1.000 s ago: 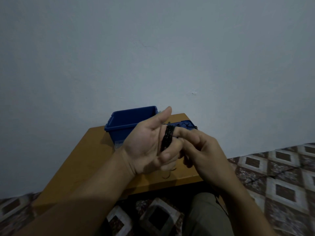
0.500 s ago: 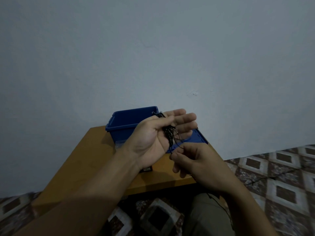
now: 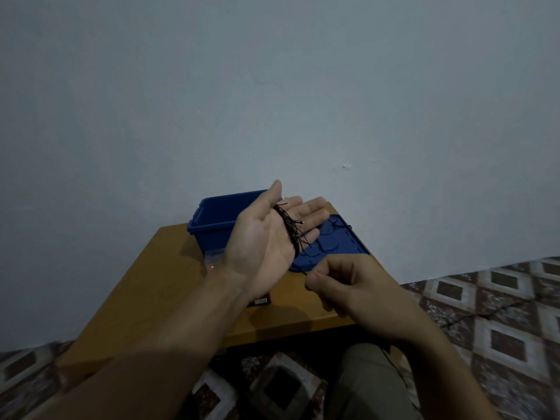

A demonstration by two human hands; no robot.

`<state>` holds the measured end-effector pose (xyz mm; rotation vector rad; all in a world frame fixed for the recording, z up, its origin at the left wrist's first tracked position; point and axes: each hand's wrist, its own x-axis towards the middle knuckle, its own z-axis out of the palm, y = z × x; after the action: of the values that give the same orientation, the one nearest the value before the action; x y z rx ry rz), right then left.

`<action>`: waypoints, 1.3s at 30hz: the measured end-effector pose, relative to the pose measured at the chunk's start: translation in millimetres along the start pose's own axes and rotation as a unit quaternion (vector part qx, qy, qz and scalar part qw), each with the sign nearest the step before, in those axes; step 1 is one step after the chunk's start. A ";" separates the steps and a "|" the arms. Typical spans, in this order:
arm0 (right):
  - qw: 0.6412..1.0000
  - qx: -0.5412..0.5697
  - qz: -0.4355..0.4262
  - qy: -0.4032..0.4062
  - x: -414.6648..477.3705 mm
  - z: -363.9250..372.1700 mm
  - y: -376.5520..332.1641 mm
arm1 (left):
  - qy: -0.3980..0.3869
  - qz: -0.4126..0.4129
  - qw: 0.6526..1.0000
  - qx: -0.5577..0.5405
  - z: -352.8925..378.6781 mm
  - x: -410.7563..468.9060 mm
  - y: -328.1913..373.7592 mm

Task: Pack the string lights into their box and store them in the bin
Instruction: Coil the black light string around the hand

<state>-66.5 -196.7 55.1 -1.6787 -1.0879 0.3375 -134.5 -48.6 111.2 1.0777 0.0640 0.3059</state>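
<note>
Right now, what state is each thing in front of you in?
string lights, coiled round the left palm, not yet boxed
left hand, palm up, fingers straight
right hand, pinches the loose strand
blue bin, open, on the table
blue lid, off, lying flat beside the bin

String lights (image 3: 288, 228) wrap left hand (image 3: 257, 250); right hand (image 3: 342, 286) seemingly pinches them.

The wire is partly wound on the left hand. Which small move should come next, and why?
Probably the right hand should carry its pinched strand over the left hand for another turn: the string lights are coiled round that open palm, and the strand is not yet wound.
</note>
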 end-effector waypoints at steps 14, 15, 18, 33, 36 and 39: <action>0.980 0.179 -0.043 0.072 0.0 -3.4 -3.4 | -0.002 -0.069 0.986 0.151 -6.3 3.7 -8.1; 0.976 0.203 -0.048 0.065 -0.9 -4.0 -4.8 | -0.001 -0.075 0.982 0.174 -6.3 3.8 -9.1; 0.967 0.237 -0.066 0.067 -3.3 -8.0 -6.2 | -0.019 -0.108 0.964 0.243 -6.3 2.4 -9.5; 0.967 0.151 -0.124 0.166 2.1 -7.7 1.3 | -0.162 -0.204 0.910 0.323 -3.8 -4.3 -4.5; 0.976 0.125 -0.085 0.155 4.5 -4.1 6.8 | -0.203 -0.216 0.921 0.253 -5.4 -4.4 -3.2; 0.980 0.117 -0.062 0.146 5.8 -2.2 8.7 | -0.240 -0.245 0.923 0.174 -12.2 -3.9 -4.1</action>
<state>-57.7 -193.7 50.1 -1.3931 -0.8911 0.1280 -139.7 -41.0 101.4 1.4209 -0.0556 -0.4428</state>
